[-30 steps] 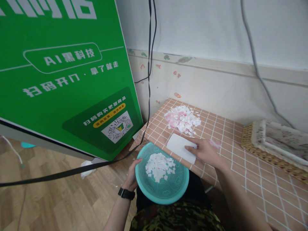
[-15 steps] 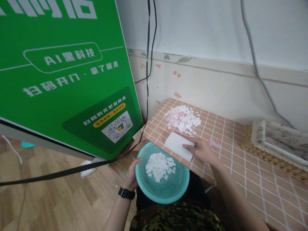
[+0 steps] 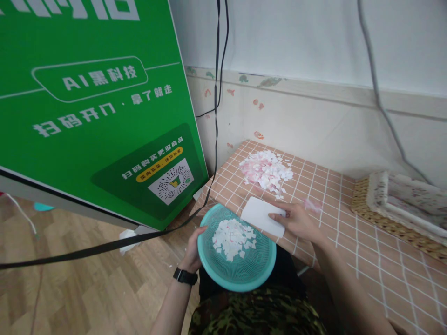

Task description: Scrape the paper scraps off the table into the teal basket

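My left hand grips the left rim of a round teal plastic colander, held above my lap against the table's front edge. Small white paper scraps, a few tinged pink, lie heaped inside it. In my right hand is a flat white card with rounded corners, pinched at its right end. The card lies at the table edge, its near side beside the colander's rim. Behind it on the table is a larger pile of white and pink paper scraps.
The table wears a brown cloth with white grid lines. On its right stands a lined wicker basket. A green printed cabinet rises at left, with a black cable hanging before it. A pink smear marks the cloth.
The white card in my right hand has slid slightly toward the table edge and the colander. My left hand still keeps the colander in about the same place.
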`<state>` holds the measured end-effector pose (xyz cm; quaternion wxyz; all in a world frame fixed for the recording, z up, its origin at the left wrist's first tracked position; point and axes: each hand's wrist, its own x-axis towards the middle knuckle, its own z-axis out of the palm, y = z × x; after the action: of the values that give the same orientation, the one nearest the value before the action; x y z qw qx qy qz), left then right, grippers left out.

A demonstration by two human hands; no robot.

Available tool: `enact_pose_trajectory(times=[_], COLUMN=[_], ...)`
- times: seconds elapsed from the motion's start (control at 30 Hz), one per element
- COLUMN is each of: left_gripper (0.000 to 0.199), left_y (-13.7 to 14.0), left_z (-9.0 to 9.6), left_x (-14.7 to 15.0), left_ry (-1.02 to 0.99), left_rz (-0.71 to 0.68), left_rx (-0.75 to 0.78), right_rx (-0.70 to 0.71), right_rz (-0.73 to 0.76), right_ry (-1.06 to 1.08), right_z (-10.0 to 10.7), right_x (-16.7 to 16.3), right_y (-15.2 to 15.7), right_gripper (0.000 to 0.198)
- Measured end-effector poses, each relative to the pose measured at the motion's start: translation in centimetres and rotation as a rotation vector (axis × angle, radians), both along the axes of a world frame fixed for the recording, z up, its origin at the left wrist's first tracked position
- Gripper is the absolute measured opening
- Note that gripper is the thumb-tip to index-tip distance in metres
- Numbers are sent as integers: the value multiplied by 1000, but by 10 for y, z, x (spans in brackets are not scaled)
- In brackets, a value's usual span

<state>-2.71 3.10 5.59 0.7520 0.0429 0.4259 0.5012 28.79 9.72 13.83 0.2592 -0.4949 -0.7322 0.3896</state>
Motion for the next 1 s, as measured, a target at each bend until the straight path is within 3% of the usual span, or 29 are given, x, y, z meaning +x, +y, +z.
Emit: enact_pose_trajectory(times=[0.23, 0.53, 0.77, 0.87, 1.0], left_gripper=[17, 16, 26, 25, 24], left_y=[0, 0, 0, 0, -10], left_z=[2, 3, -2, -7, -5], left_x=[-1, -5, -12, -20, -32], left_ry=[7, 42, 45, 46, 37], left_rz=[5, -31, -116, -136, -174], left_rx=[-8, -9, -59, -100, -153], right_rx=[20, 198, 213, 181, 157], right_rz=[-58, -314, -492, -504, -535], right_ry=[9, -60, 25, 50, -155], right_z=[-5, -10, -12, -15, -26], right_x=[0, 2, 8, 20, 36], right_y=[1, 4, -4, -15, -38], right_gripper=[39, 44, 50, 48, 47])
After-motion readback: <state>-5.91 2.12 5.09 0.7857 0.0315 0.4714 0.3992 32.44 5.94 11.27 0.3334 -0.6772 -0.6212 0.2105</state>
